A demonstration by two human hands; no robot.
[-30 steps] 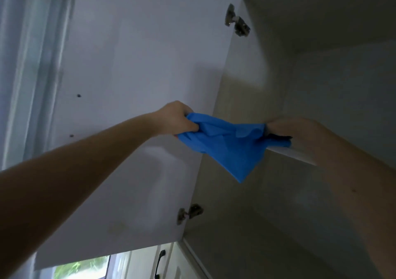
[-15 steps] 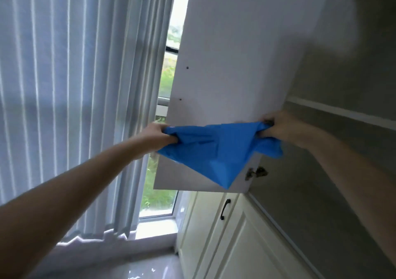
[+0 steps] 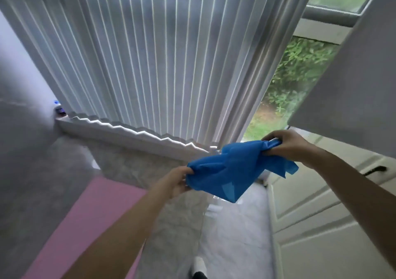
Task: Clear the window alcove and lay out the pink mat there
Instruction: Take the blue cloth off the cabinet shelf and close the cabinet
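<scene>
Hands hold a crumpled blue cloth (image 3: 233, 171) in the air between them: the left hand (image 3: 175, 182) has its fingers closed on the cloth's lower left end, and the right hand (image 3: 285, 144) pinches the upper right end. Behind them hang vertical blinds (image 3: 150, 53) over the window sill (image 3: 132, 135). Lower left, the pink mat (image 3: 90, 214) lies flat, beside a pale cabinet door (image 3: 321, 203) at right.

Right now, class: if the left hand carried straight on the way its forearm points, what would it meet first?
The blue cloth it already grips, in the left hand. Beyond that, probably the window ledge under the vertical blinds, though depth is unclear.
</scene>
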